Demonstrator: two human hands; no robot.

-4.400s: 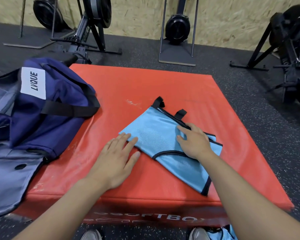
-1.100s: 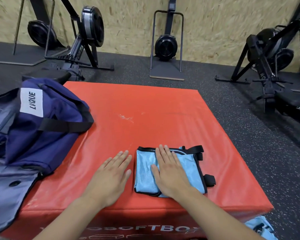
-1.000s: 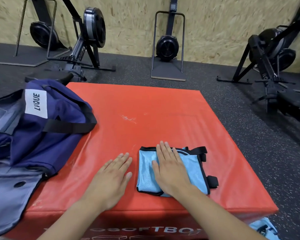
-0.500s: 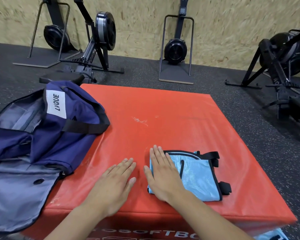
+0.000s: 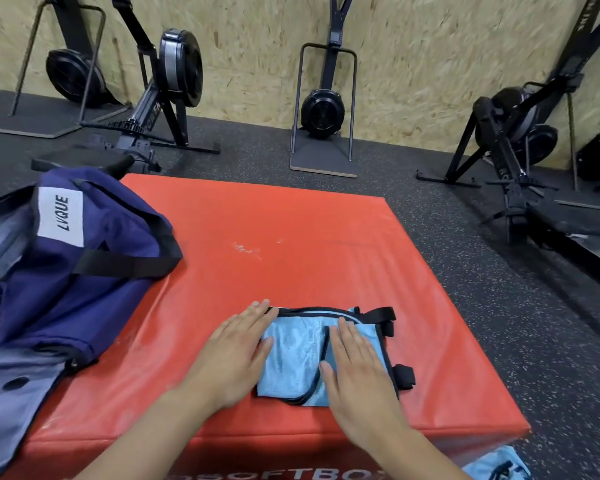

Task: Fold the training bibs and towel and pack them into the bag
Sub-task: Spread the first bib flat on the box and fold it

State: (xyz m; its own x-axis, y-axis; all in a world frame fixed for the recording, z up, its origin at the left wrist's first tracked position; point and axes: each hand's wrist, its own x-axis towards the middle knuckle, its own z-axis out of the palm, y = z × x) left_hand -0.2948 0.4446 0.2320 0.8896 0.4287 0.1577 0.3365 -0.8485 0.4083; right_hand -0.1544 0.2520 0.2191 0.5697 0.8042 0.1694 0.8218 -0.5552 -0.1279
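Observation:
A light blue training bib (image 5: 297,358) with black trim lies folded into a small rectangle near the front edge of the red soft box (image 5: 291,244). My left hand (image 5: 236,351) lies flat with straight fingers over the bib's left edge. My right hand (image 5: 357,368) presses flat on the bib's right half. The navy bag (image 5: 70,271) with a white label sits open at the left, partly on the box. Another light blue bib (image 5: 496,467) shows on the floor at the bottom right.
Black rowing machines (image 5: 167,98) and a stand (image 5: 323,112) line the chipboard wall at the back. More black equipment (image 5: 520,143) stands at the right. Dark rubber floor (image 5: 499,306) surrounds the box.
The bib went from a loose spread shape to a small folded rectangle. In the last half second my left hand moved right onto the bib's left edge and my right hand slid to its right half.

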